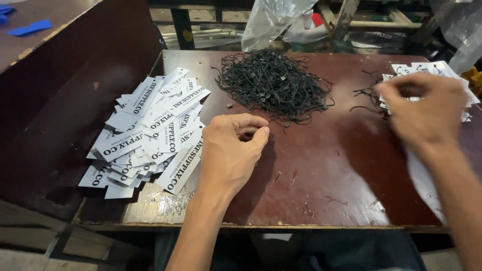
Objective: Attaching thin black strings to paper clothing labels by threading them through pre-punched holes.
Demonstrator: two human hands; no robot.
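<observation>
- Step in hand, as I judge it: stringing paper hang tags, with both hands between pieces.
- My left hand [228, 150]: rests on the desk [321, 170] between the loose tag heap and the cord pile; my grip is pressed together, thumb against forefinger. Something thin may be pinched there, but I cannot tell what.
- My right hand [427, 108]: blurred, raised over the far-right stack; fingers curled inward. Whether this grip holds a tag or a cord I cannot tell.
- White hang tags [148, 133]: loose overlapping heap with dark print, at my left, just beside my left hand.
- Black string loops [273, 85]: tangled pile with small fasteners, centre rear of the desk, near both hands.
- Tags with cords attached [434, 70]: small stack at the right rear, under my right hand.
- Next move, as I judge it: calls for one single loop teased free of the tangle and one tag slid off the heap without dragging others.
- Surface: dark red-brown board, scratched, its front edge worn and chipped.
- Room: clear plastic bags [273, 20] and wooden framing behind; a raised dark panel [65, 95] at left; blue scraps [30, 27] beyond it.
</observation>
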